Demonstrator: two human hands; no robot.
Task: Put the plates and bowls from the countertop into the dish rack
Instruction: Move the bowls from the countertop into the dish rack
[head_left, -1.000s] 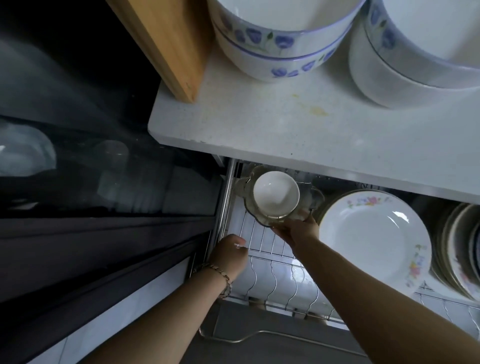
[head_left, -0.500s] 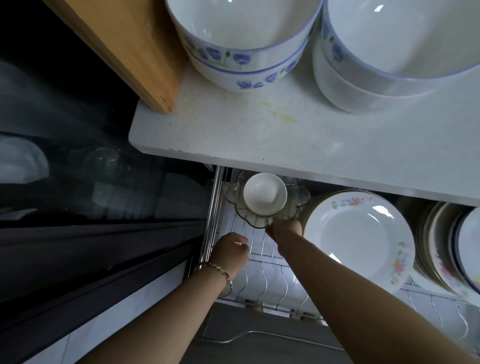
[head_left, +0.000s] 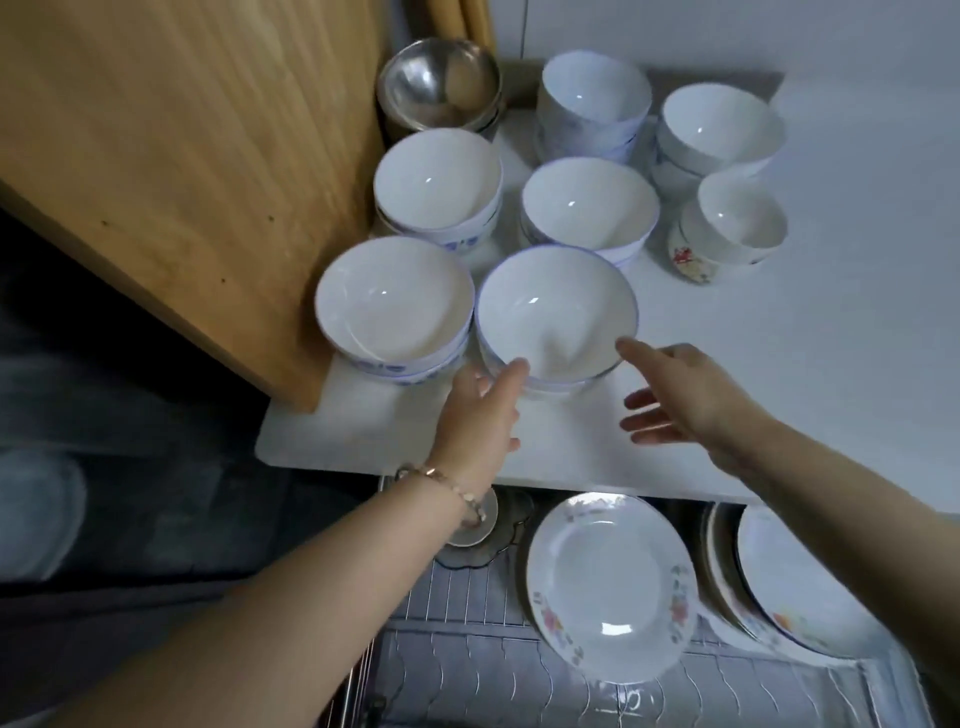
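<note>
A broad wooden board (head_left: 182, 182) fills the view from nine to eleven o'clock, and its lower corner overlaps the left edge of a white tabletop (head_left: 831, 364) that spreads from the centre out to three o'clock. Under the tabletop's front edge, from five to six o'clock, lies a wire dish rack (head_left: 467, 675). Floral-rimmed plates (head_left: 608, 587) stand on edge in it at five o'clock. Stacks of white bowls (head_left: 587, 208) crowd the tabletop toward twelve o'clock, with a steel bowl (head_left: 439, 83) behind them. The nearest bowl stack (head_left: 556, 306) sits at the centre, near the front edge. The left hand (head_left: 480, 415) reaches to its seven o'clock side, grip apart, thumb at the rim; blur hides whether it touches. The right hand (head_left: 685, 400) reaches to its four o'clock side, grip apart, fingers spread, forefinger just beside the rim. A thin bracelet (head_left: 447, 486) circles the left wrist.
</note>
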